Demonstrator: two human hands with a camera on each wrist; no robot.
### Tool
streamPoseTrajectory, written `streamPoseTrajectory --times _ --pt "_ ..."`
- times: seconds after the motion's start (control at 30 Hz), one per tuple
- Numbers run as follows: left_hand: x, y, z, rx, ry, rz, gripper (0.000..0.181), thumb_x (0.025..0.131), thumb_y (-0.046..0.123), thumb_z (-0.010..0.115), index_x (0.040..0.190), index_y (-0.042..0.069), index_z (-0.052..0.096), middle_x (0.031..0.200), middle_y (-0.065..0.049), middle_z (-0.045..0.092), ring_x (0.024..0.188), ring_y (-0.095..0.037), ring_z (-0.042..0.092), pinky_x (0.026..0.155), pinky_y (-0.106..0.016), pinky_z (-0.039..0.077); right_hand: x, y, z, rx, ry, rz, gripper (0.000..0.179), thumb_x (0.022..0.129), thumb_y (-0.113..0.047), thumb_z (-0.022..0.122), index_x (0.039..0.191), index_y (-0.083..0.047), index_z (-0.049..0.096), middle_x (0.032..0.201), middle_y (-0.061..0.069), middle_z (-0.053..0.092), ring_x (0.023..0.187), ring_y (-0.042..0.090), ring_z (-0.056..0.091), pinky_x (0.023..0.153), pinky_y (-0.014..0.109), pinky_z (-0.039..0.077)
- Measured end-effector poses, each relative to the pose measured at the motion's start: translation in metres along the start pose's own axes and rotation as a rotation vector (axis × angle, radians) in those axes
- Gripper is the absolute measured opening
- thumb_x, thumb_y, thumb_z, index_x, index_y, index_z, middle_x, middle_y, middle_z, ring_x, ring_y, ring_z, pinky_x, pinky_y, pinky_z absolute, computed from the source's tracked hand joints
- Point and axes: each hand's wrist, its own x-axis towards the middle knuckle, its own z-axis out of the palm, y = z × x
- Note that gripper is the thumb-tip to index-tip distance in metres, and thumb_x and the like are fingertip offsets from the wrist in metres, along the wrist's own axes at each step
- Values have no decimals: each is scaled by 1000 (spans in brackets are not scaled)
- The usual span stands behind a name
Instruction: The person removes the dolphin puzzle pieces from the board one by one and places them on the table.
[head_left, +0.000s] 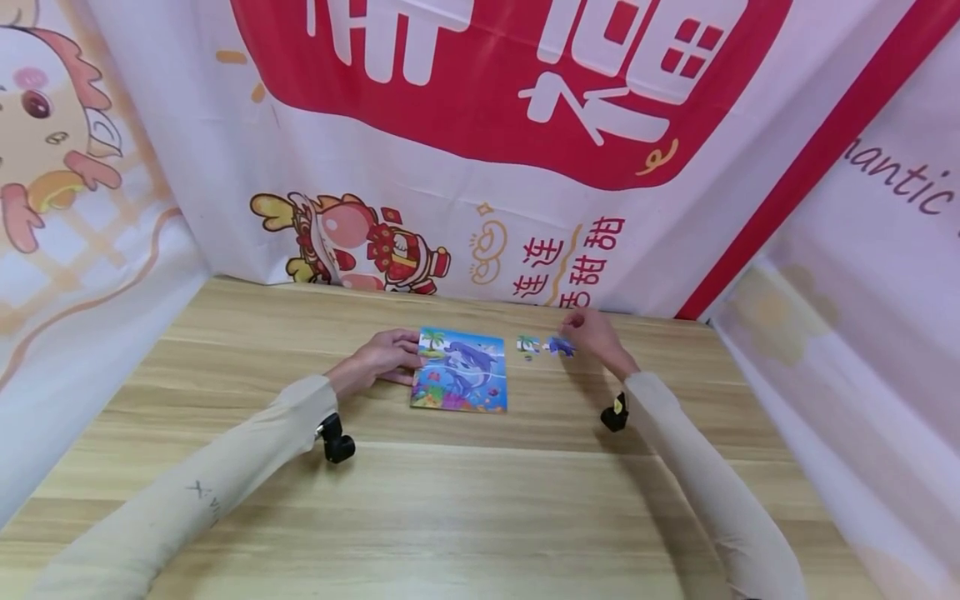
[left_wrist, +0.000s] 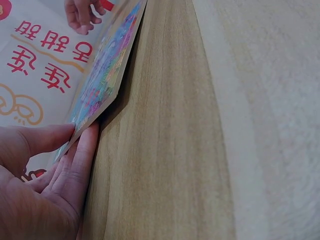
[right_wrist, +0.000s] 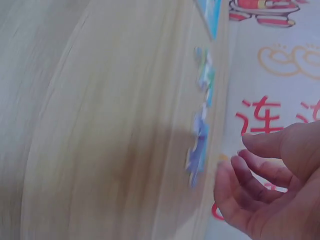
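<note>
My left hand (head_left: 386,354) holds a square jigsaw puzzle board (head_left: 461,375) by its left edge. The left wrist view shows the thumb on top and the fingers (left_wrist: 82,165) underneath, with the board tilted up off the table. Dolphins, a palm tree and coral are printed on it. To the right of the board lie two loose jigsaw pieces, one with a palm tree (head_left: 527,343) and one with a blue dolphin part (head_left: 561,347). Over the dolphin piece hovers my right hand (head_left: 592,335), fingers loosely bent. Nothing shows between its fingers in the right wrist view.
The wooden table (head_left: 480,500) meets a printed cloth backdrop (head_left: 420,167) just behind the pieces. More cloth hangs at the left and right sides. A small black camera sits on each wrist.
</note>
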Motion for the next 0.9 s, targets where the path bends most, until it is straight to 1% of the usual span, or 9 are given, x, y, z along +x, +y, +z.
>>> streamPoseTrajectory --times 0.07,0.13,0.2,0.3,0.37,0.47,0.67,0.8,0.9 --pt "0 0 0 6 2 -2 67 101 3 67 160 3 35 151 -22 53 100 -19 70 78 -29 67 1 -6 2 36 -15 -19 16 103 -12 64 112 1 68 104 19 71 86 30 67 75 36 62" --pt "-1 1 -1 4 6 -10 67 101 3 67 160 5 36 151 -21 54 99 -18 70 78 -28 67 -1 -14 5 85 -37 -44 16 102 -7 63 113 4 67 106 22 70 86 36 70 76 42 65" --pt "-1 1 -1 4 4 -11 66 101 3 67 160 5 36 151 -22 54 98 -18 70 78 -28 67 -2 -22 9 119 -60 -73 17 100 -1 64 115 7 67 108 23 68 88 38 71 78 45 66" --pt "-1 0 -1 7 2 -7 66 101 3 66 160 4 36 151 -22 53 97 -17 70 78 -28 67 -5 -34 17 153 -103 -95 19 99 1 64 117 8 65 109 22 67 88 38 70 80 49 66" --pt "-1 0 -1 9 2 -5 65 102 3 66 160 5 36 151 -22 54 97 -17 70 78 -28 67 -6 -41 22 156 -126 -114 20 99 1 64 117 9 64 108 20 67 89 33 69 79 48 66" --pt "-1 0 -2 12 2 -5 65 102 4 66 160 5 36 152 -21 54 100 -19 70 78 -29 67 -6 -52 29 165 -152 -154 21 99 0 65 118 10 63 109 21 68 89 32 70 79 47 66" --pt "-1 0 -1 10 3 -12 65 102 4 66 160 5 36 152 -21 54 106 -22 70 79 -29 67 -1 -63 41 151 -175 -226 24 97 -5 73 116 8 65 111 21 70 98 33 70 85 37 65" --pt "-1 0 -1 8 3 -13 66 101 4 67 160 5 37 152 -21 54 104 -21 70 79 -29 67 0 -67 48 149 -211 -268 28 95 -5 76 118 7 64 114 21 69 102 34 69 85 37 64" --pt "-1 0 -1 7 4 -13 66 101 4 67 160 5 37 151 -21 55 103 -20 70 79 -29 67 -1 -73 54 122 -254 -298 33 94 -6 78 120 6 63 118 21 69 107 35 68 90 39 63"
